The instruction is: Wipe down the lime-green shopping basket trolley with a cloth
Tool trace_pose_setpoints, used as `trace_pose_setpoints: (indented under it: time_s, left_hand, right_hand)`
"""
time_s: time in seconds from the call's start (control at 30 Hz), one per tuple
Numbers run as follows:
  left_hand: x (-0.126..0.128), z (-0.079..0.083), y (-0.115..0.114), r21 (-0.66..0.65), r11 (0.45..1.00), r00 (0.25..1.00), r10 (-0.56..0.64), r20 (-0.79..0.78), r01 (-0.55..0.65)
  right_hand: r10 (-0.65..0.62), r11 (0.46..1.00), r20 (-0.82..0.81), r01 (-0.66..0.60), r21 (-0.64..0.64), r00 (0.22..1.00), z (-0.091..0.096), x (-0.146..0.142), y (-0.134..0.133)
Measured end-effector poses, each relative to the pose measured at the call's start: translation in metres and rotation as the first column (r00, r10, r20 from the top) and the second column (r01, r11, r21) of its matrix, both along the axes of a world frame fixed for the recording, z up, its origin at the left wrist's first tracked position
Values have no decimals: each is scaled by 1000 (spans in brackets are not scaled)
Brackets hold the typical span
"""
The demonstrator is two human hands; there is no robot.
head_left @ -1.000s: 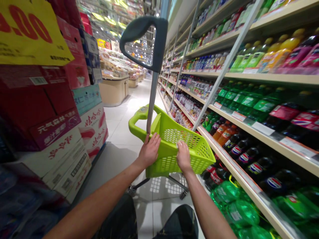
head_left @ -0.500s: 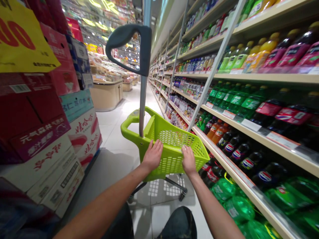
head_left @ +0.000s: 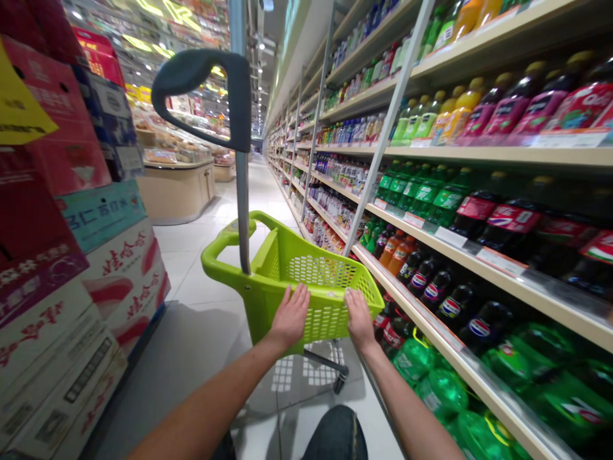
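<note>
The green basket trolley [head_left: 268,303] stands right in front of me on the pale tiled floor [head_left: 177,262], its long perforated side turned toward me and its far end close beside the shelving [head_left: 483,155] on my right; I can't tell whether the two touch. Both my hands are on its near rim. My left hand [head_left: 291,313] lies open toward the middle of that side, the fingers out nearly straight over the edge. My right hand [head_left: 360,316] is nearer the end, fingers bent over the rim; I can't tell how firmly it closes there, since the fingertips and thumb are partly hidden.

A metal pole [head_left: 243,211] rises at the left end of the basket, with a dark grey loop handle [head_left: 239,96] fixed to it. Below, a caster [head_left: 340,381] sits on the tiles, and my denim knee [head_left: 338,434] shows near it.

The shelving runs off into the distance, stocked with drinks: green bottles [head_left: 443,195] on a middle shelf, orange bottles [head_left: 398,255] and dark cola bottles [head_left: 453,308] beneath. On my left are stacked white cartons [head_left: 52,358], a turquoise box [head_left: 103,214] and part of a yellow sign [head_left: 22,108]. Farther ahead, a rounded counter [head_left: 179,195] carries packaged goods.
</note>
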State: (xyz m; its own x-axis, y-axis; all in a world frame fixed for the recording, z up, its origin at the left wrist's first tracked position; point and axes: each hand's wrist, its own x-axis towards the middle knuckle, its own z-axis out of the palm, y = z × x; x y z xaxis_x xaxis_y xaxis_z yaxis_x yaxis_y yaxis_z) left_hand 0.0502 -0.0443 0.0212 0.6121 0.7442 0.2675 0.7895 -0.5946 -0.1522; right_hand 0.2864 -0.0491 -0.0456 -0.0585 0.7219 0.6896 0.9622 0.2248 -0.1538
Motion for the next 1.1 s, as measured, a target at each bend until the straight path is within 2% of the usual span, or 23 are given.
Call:
trace_pose_setpoints:
  time_s: [0.07, 0.13, 0.23, 0.3, 0.4, 0.47, 0.6, 0.67, 0.77, 0.83, 1.0, 1.07, 1.1]
  left_hand:
    - [6, -2, 1, -5, 1000, 1000, -15, 2, 15]
    - [8, -5, 2, -6, 1000, 1000, -27, 3, 27]
    - [6, -8, 4, -4, 999, 999, -44, -3, 44]
    - [6, -9, 5, -1, 999, 999, -36, -2, 36]
    - [7, -10, 4, 4, 1000, 1000, -21, 3, 21]
    - [8, -10, 3, 5, 1000, 1000, -17, -1, 17]
    - [7, -10, 3, 17, 1000, 1000, -21, -12, 21]
    - [6, -10, 3, 29, 999, 999, -34, -16, 34]
    - [5, -9, 2, 32, 999, 999, -35, -23, 36]
    - [6, -10, 0, 27, 999, 1000, -22, -22, 23]
    - [8, -13, 0, 36, 999, 1000, -15, -4, 15]
    - [7, -12, 0, 35, 999, 1000, -19, -12, 20]
    - [6, -12, 0, 31, 999, 1000, -22, -18, 22]
  right_hand:
    - [100, 995, 40, -101, 20, 994, 0, -16, 0]
    - [102, 994, 39, -103, 32, 994, -2, -13, 0]
    - [-62, 998, -36, 63, 31, 997, -10, 28, -2]
    - [-209, 977, -98, 211, 8, 973, -15, 59, -3]
    - [-300, 953, -136, 301, -14, 944, -18, 77, -5]
    - [-230, 973, -119, 232, 2, 966, -16, 65, -5]
    - [24, 1000, -32, -24, 11, 999, -13, 36, -6]
    - [3, 999, -51, -1, 32, 999, -15, 40, -7]
    - [-197, 974, -165, 211, 76, 967, -18, 55, -8]
    - [-224, 967, -189, 242, 74, 956, -18, 52, -6]
    - [67, 997, -64, -65, 41, 996, -7, 5, 0]
    - [114, 993, -39, -113, 19, 993, -3, -1, 3]
    - [89, 996, -49, -88, 15, 995, -2, 0, 4]
